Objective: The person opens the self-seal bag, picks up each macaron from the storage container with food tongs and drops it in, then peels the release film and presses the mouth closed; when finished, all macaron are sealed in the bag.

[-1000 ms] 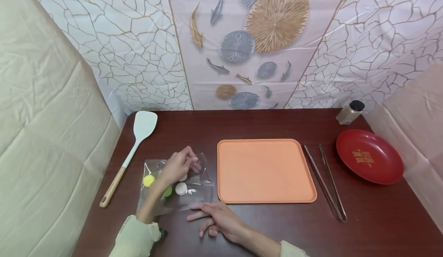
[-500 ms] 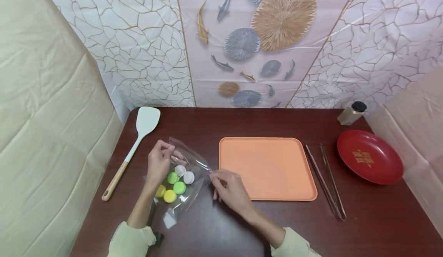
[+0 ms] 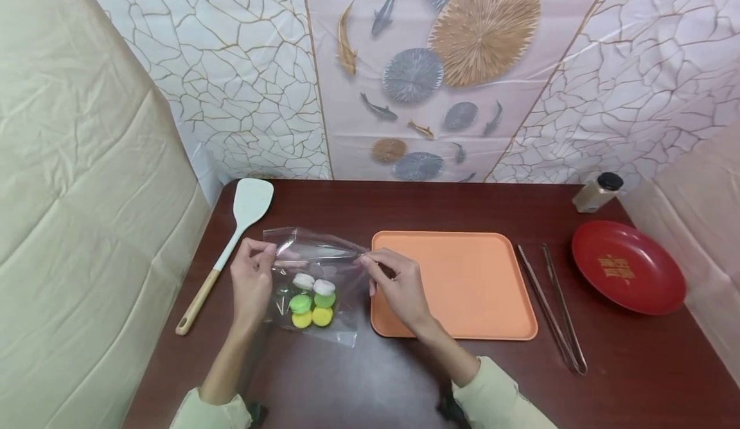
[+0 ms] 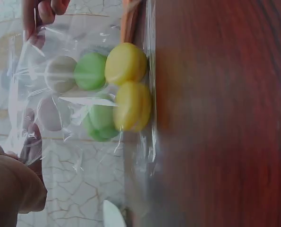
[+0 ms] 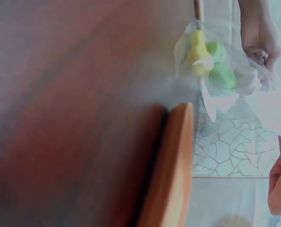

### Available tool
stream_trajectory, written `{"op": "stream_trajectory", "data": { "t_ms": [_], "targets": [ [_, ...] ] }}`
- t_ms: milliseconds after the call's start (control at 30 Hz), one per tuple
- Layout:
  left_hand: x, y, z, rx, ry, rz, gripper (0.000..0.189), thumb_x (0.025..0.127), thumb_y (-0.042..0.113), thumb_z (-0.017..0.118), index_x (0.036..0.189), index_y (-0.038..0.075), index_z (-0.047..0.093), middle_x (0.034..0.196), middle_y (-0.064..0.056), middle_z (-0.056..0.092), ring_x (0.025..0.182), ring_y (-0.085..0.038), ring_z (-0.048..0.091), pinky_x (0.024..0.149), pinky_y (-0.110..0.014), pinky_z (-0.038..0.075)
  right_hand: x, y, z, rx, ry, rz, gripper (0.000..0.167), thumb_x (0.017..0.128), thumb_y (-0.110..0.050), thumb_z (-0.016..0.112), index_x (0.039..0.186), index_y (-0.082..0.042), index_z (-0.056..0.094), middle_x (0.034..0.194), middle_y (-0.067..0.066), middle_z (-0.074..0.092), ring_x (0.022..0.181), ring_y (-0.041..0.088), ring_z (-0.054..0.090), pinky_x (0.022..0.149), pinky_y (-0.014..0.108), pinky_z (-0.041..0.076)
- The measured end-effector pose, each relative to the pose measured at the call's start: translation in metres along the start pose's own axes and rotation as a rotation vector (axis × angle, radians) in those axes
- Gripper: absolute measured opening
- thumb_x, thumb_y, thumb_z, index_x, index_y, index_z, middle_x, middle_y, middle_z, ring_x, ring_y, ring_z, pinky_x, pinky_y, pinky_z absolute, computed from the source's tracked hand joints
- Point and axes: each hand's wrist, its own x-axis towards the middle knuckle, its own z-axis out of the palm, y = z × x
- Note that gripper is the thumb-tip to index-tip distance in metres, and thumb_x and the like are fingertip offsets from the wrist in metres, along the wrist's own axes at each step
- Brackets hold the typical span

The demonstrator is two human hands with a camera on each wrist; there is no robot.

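Observation:
A clear plastic bag [image 3: 341,336] is held up by its top edge, between both hands, left of the orange tray. My left hand [image 3: 252,281] pinches its top left corner; my right hand [image 3: 403,288] pinches the top right corner, overlapping the tray's left side in the head view. Through the film show macarons: two yellow ones [image 4: 131,106] at the bottom, two green ones [image 4: 90,71] in the middle and two white ones [image 3: 324,288] above. In the left wrist view the bag's lower edge is close over the tabletop. The right wrist view shows the bag from its side.
An orange tray [image 3: 453,288] lies at the table's middle. Right of it are metal tongs [image 3: 561,316], a red oval plate [image 3: 642,275] and a jar with a black lid [image 3: 598,192]. A white spatula with a wooden handle [image 3: 231,243] lies at the left.
The bag lay flat on the table; both hands have taken its top edge, raised it and turned it upright. The macarons have shifted together inside. The view has moved slightly left.

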Motion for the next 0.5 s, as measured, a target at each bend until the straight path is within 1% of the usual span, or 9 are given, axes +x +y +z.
{"op": "stream_trajectory", "data": {
  "t_ms": [67, 100, 133, 167, 233, 267, 367, 433, 500],
  "targets": [
    [-0.003, 0.006, 0.0, -0.028, 0.001, 0.001, 0.006, 0.112, 0.002, 0.057, 0.107, -0.002, 0.058, 0.081, 0.012, 0.081, 0.061, -0.002, 0.072, 0.05, -0.015, 0.04, 0.004, -0.003, -0.002, 0.002, 0.012, -0.014, 0.011, 0.105, -0.003, 0.072, 0.105, -0.003, 0.083, 0.077, 0.011, 0.072, 0.052, 0.031, 0.06, 0.059, 0.017, 0.048],
    [-0.004, 0.008, -0.001, -0.054, -0.009, 0.007, 0.007, 0.112, 0.001, 0.056, 0.109, -0.004, 0.058, 0.082, 0.011, 0.082, 0.062, -0.003, 0.073, 0.053, -0.015, 0.047, 0.005, -0.004, -0.003, 0.003, 0.015, -0.022, 0.011, 0.105, -0.003, 0.072, 0.105, -0.003, 0.083, 0.077, 0.011, 0.072, 0.052, 0.032, 0.059, 0.059, 0.017, 0.048],
    [-0.005, 0.01, -0.001, -0.093, -0.021, 0.009, 0.008, 0.113, 0.001, 0.055, 0.11, -0.006, 0.058, 0.084, 0.009, 0.082, 0.068, -0.006, 0.078, 0.059, -0.016, 0.054, 0.007, -0.005, -0.003, 0.0, 0.018, -0.03, 0.011, 0.104, -0.002, 0.072, 0.104, -0.003, 0.083, 0.076, 0.011, 0.07, 0.052, 0.031, 0.059, 0.059, 0.017, 0.048],
    [-0.006, 0.012, -0.001, -0.106, -0.021, 0.022, 0.009, 0.113, 0.001, 0.055, 0.111, -0.007, 0.059, 0.085, 0.009, 0.082, 0.069, -0.006, 0.078, 0.062, -0.017, 0.058, 0.008, -0.007, -0.004, -0.004, 0.019, -0.037, 0.011, 0.104, -0.002, 0.072, 0.103, -0.004, 0.083, 0.073, 0.01, 0.069, 0.052, 0.031, 0.059, 0.059, 0.017, 0.047],
    [-0.008, 0.015, -0.002, -0.174, -0.04, 0.054, 0.014, 0.113, 0.0, 0.054, 0.113, -0.013, 0.059, 0.089, 0.004, 0.083, 0.076, -0.011, 0.082, 0.07, -0.025, 0.065, 0.01, -0.009, -0.004, -0.01, 0.016, -0.057, 0.012, 0.104, -0.001, 0.072, 0.102, -0.004, 0.083, 0.073, 0.009, 0.068, 0.053, 0.03, 0.059, 0.058, 0.018, 0.047],
    [-0.008, 0.015, -0.002, -0.201, -0.051, 0.077, 0.016, 0.113, 0.0, 0.054, 0.115, -0.015, 0.059, 0.092, 0.002, 0.084, 0.078, -0.012, 0.082, 0.073, -0.027, 0.066, 0.011, -0.01, -0.004, -0.012, 0.014, -0.067, 0.012, 0.104, -0.001, 0.072, 0.101, -0.005, 0.083, 0.073, 0.008, 0.068, 0.053, 0.03, 0.059, 0.057, 0.018, 0.048],
    [-0.009, 0.017, -0.004, -0.255, -0.083, 0.15, 0.021, 0.113, -0.002, 0.053, 0.118, -0.021, 0.058, 0.098, -0.005, 0.084, 0.08, -0.015, 0.083, 0.072, -0.029, 0.066, 0.015, -0.014, -0.005, -0.01, 0.013, -0.093, 0.014, 0.105, 0.0, 0.07, 0.099, -0.005, 0.082, 0.081, 0.01, 0.075, 0.052, 0.025, 0.06, 0.054, 0.025, 0.051],
    [-0.01, 0.017, -0.006, -0.297, -0.134, 0.181, 0.024, 0.114, -0.001, 0.051, 0.121, -0.024, 0.055, 0.103, -0.012, 0.084, 0.084, -0.021, 0.084, 0.073, -0.034, 0.067, 0.016, -0.016, -0.005, -0.004, 0.017, -0.105, 0.015, 0.106, 0.001, 0.069, 0.099, -0.004, 0.082, 0.088, 0.012, 0.078, 0.052, 0.023, 0.059, 0.053, 0.028, 0.052],
    [-0.011, 0.019, -0.008, -0.287, -0.163, 0.206, 0.027, 0.115, 0.001, 0.05, 0.122, -0.024, 0.054, 0.106, -0.014, 0.084, 0.087, -0.022, 0.085, 0.075, -0.036, 0.068, 0.017, -0.018, -0.004, 0.009, 0.016, -0.109, 0.016, 0.106, 0.001, 0.068, 0.098, -0.004, 0.081, 0.089, 0.012, 0.078, 0.052, 0.021, 0.059, 0.052, 0.03, 0.053]
  ]
}}
